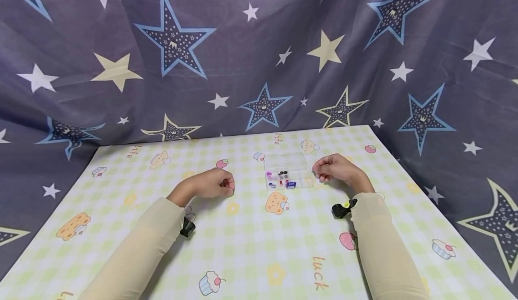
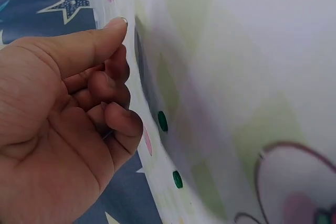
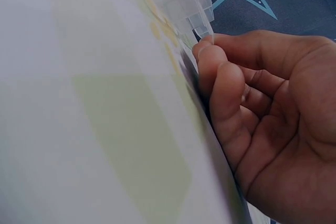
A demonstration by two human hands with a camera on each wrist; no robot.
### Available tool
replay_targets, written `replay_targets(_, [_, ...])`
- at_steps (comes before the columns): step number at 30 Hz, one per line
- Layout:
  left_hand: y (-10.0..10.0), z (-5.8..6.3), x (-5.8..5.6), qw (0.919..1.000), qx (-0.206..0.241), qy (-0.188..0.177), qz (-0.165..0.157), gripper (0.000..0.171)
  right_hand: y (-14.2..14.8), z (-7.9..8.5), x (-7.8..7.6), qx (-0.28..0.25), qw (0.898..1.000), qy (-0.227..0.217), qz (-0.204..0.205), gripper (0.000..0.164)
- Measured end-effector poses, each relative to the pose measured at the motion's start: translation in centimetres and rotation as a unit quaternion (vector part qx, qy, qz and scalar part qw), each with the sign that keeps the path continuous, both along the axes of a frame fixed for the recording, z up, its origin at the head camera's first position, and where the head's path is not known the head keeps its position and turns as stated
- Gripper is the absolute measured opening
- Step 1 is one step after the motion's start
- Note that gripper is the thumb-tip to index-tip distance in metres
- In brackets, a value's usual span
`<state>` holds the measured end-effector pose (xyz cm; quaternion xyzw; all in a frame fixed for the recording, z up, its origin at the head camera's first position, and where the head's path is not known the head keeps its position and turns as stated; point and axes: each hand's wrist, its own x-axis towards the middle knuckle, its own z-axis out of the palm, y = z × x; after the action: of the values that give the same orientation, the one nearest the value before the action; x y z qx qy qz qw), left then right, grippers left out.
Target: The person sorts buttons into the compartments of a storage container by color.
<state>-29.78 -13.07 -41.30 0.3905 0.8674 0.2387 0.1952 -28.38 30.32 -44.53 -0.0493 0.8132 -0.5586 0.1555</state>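
Observation:
A clear plastic compartment box [image 1: 305,183] lies on the table with its clear lid [image 1: 285,159] laid back. Small pieces sit in its compartments: pink, black, red and blue. At the box's right side, my right hand [image 1: 333,168] pinches its edge between thumb and forefinger; the clear plastic [image 3: 202,27] meets those fingertips in the right wrist view. My left hand [image 1: 210,184] is left of the box, low over the tablecloth with curled fingers. Its thumb covers the forefinger tip, so I cannot tell whether anything is pinched there. Two green beads [image 2: 163,121] lie close by that hand.
A pale green checked tablecloth [image 1: 243,250] with printed cakes, fruit and words covers the table. Behind it hangs a dark curtain [image 1: 226,61] with stars, right along the far edge. Black wrist-worn devices [image 1: 187,227] sit below both sleeves.

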Motion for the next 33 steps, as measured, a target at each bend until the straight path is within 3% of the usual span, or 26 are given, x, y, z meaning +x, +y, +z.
replay_targets(5, [1.0, 0.2, -0.3, 0.9995, 0.027, 0.008, 0.016, 0.005, 0.0, 0.1, 0.1, 0.006, 1.0, 0.001, 0.0, 0.021])
replay_targets(12, [2.8, 0.1, -1.0, 0.997, 0.043, 0.046, 0.044, 0.005, 0.0, 0.1, 0.1, 0.004, 1.0, 0.002, 0.001, 0.022])
replay_targets(19, [5.0, 0.4, -0.9, 0.9939, 0.067, 0.055, 0.069, 0.007, 0.1, 0.0, -0.1, 0.002, 1.0, -0.001, 0.0, 0.022])
replay_targets(24, [6.9, 0.4, -1.1, 0.9925, 0.104, 0.047, 0.042, 0.01, 0.2, 0.0, 0.0, 0.001, 1.0, 0.001, 0.001, 0.022])
replay_targets(33, [9.9, 0.2, -1.1, 0.9914, 0.119, 0.053, 0.016, 0.014, 0.0, 0.1, 0.0, 0.003, 1.0, 0.003, 0.002, 0.022])
